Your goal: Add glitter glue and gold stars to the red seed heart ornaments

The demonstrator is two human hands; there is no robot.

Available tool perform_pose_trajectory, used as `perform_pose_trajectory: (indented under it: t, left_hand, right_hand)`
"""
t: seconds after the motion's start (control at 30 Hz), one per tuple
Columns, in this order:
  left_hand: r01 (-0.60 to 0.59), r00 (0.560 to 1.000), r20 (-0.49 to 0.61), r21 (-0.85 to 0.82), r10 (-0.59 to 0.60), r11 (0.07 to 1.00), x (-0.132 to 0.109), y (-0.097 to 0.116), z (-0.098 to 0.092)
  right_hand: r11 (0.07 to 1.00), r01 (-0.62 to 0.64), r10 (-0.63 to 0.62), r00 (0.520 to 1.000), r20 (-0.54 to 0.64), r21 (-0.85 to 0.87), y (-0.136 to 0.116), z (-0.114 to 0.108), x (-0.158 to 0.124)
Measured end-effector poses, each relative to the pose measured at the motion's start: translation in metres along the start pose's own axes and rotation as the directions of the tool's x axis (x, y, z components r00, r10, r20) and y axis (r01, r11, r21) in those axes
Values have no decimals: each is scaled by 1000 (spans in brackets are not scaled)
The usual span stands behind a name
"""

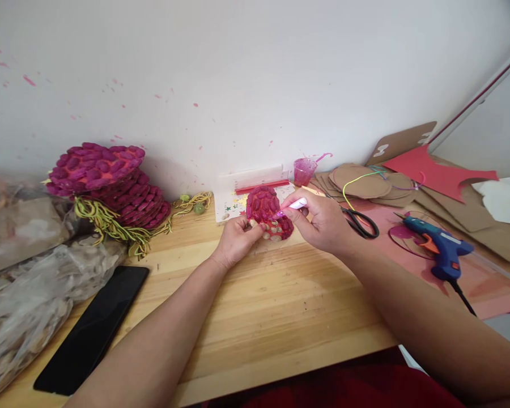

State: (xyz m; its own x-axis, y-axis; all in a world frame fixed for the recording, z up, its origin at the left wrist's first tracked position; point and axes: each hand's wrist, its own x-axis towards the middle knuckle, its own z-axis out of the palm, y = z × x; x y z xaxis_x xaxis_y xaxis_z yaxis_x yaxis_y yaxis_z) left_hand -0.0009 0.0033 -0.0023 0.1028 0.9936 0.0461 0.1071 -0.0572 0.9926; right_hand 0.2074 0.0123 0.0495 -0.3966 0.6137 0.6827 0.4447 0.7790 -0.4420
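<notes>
My left hand [238, 240] pinches the lower left edge of a round disc [263, 205] covered in small shell-like pieces. Most of these pieces are magenta, while several near the lower edge are bare beige. My right hand [321, 221] is closed around a white-handled paintbrush [297, 204], its pink tip at the right side of the disc. Behind the disc lies a white sheet [225, 207] dotted with coloured stars. A clear cup [305, 171] stained pink, with a pink stick in it, stands beyond my right hand.
At left are a stack of magenta discs [97, 170] with yarn tassels [110, 221], plastic bags [46, 283] and a black phone [93, 328]. Cardboard circles [359, 180], black-handled scissors [365, 226], red paper [433, 167] and a blue glue gun [442, 243] lie at right.
</notes>
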Motion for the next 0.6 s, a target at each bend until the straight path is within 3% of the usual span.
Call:
perform_pose_trajectory:
  t: [0.6]
  left_hand:
    - [15,1000,-2,8,-15,1000,-1,0,0]
  right_hand:
    - [1000,-28,28,999,28,4,-3,-2,0]
